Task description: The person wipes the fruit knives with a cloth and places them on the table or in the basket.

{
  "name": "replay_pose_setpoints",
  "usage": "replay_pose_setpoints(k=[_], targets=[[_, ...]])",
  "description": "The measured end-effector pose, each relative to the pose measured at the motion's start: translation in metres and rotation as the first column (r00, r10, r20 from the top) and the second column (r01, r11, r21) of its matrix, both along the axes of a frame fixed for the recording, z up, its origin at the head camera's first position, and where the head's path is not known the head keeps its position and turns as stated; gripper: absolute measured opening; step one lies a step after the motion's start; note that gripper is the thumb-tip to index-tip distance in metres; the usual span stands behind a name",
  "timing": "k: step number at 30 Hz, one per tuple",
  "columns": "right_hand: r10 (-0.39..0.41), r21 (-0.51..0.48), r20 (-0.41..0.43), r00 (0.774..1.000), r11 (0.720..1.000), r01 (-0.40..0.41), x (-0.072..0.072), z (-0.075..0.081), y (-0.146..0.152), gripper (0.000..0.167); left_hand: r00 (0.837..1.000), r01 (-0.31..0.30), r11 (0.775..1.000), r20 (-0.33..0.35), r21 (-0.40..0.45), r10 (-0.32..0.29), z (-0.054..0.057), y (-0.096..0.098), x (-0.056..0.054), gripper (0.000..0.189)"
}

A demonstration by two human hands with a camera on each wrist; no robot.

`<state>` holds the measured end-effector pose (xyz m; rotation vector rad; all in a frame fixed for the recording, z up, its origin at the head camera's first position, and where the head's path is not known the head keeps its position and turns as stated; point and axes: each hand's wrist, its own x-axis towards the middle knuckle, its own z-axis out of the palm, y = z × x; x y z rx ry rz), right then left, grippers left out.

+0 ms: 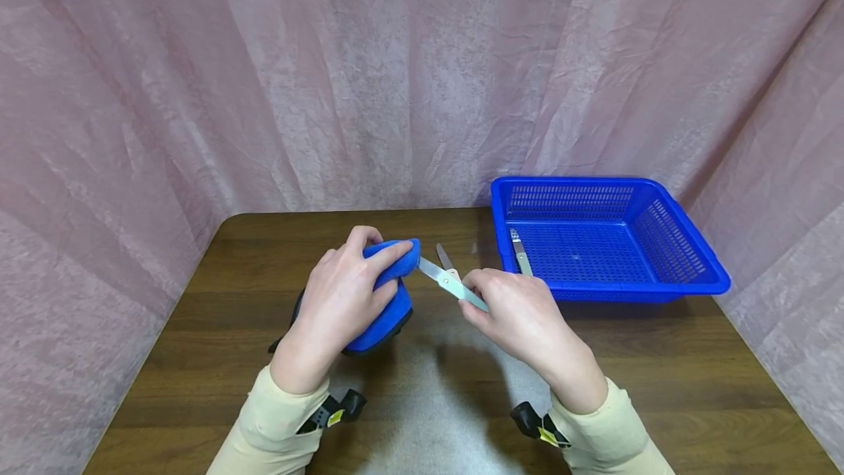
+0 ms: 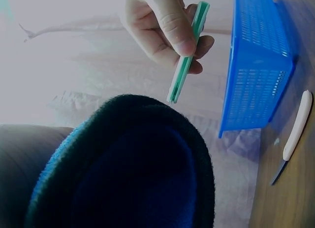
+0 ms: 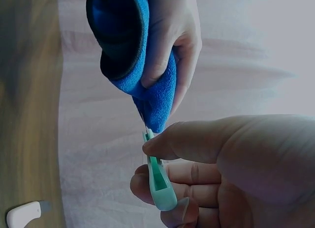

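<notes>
My left hand (image 1: pixel 338 297) grips a folded blue cloth (image 1: pixel 385 322) with dark edging, pinching one fold of it over the blade of a folding knife. The tip of that blade is hidden in the cloth. In my right hand (image 1: pixel 521 314) is the mint-green handle of this folding knife (image 1: pixel 455 286), pinched between thumb and fingers, its blade pointing left to the cloth. The right wrist view shows the slotted handle (image 3: pixel 161 183) close up. Behind it on the table lies a second knife (image 2: pixel 298 124) with a pale pinkish handle and its blade out.
A blue plastic basket (image 1: pixel 633 289) with mesh walls stands at the back right of the wooden table (image 1: pixel 217 328). Inside it, along the left wall, lies another knife (image 1: pixel 521 253) with a pale green handle. Pink curtains (image 1: pixel 369 79) hang behind and at both sides.
</notes>
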<state>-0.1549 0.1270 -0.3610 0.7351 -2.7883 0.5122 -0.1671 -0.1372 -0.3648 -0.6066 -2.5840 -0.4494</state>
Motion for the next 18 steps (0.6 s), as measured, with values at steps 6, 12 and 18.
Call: replay_pose_setpoints(k=[6, 12, 18], targets=[[-0.002, 0.000, 0.003, 1.000, 1.000, 0.002, 0.0001, -0.0001, -0.0001, 0.009, 1.000, -0.007, 1.000, 0.017, -0.002, 0.007, 0.0011, -0.0010, -0.0004, 0.051], [-0.002, 0.001, 0.005, 1.000, 1.000, 0.002, 0.0000, -0.0006, 0.0001, 0.009, 0.999, -0.014, 1.000, 0.029, 0.000, 0.014, 0.0017, -0.0014, -0.0001, 0.051], [-0.002, -0.001, 0.003, 1.000, 1.000, 0.002, -0.0003, -0.0006, 0.0004, 0.009, 1.000, -0.003, 1.000, 0.011, 0.000, 0.003, 0.0008, 0.0000, 0.0001, 0.051]])
